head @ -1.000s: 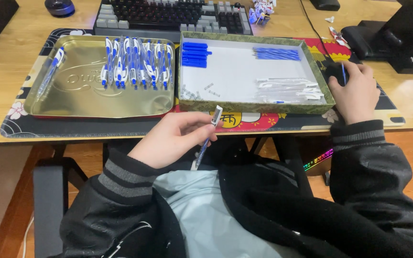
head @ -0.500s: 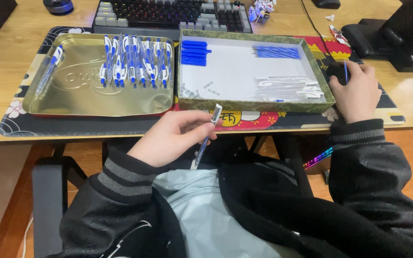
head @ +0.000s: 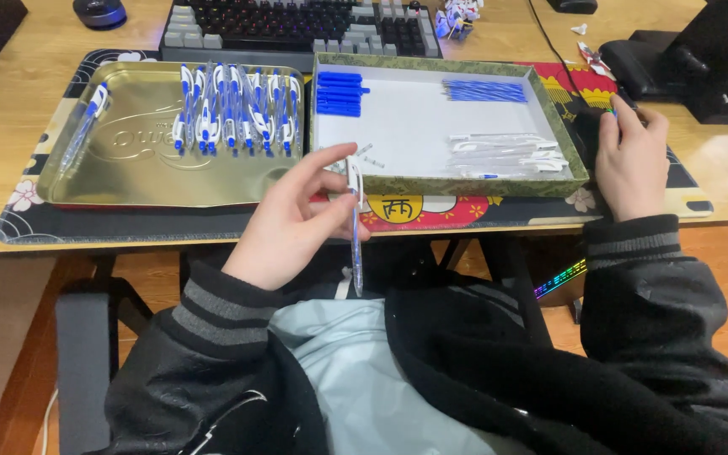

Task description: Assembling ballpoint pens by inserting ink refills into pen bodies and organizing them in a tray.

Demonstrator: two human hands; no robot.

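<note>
My left hand (head: 290, 221) holds a clear pen barrel (head: 355, 227) upright between thumb and fingers, just in front of the desk edge. My right hand (head: 631, 156) rests on a dark computer mouse (head: 590, 126) to the right of a white-lined box (head: 322, 109). The box holds blue caps (head: 339, 91), blue refills (head: 486, 90), clear barrels (head: 507, 153) and small springs (head: 368, 154). A gold metal tray (head: 145, 177) on the left carries a row of finished blue-and-white pens (head: 233, 109), with one pen (head: 86, 122) lying apart at its left side.
A dark keyboard (head: 297, 25) lies behind the tray and box. A black patterned desk mat (head: 170, 223) lies under them. A black device (head: 718, 59) stands at the back right, a round dark object (head: 99, 12) at the back left. The chair armrest (head: 86, 354) is lower left.
My left hand has lifted and turned the pen barrel from slanted to upright, closer to the box. My right hand has stayed on the mouse.
</note>
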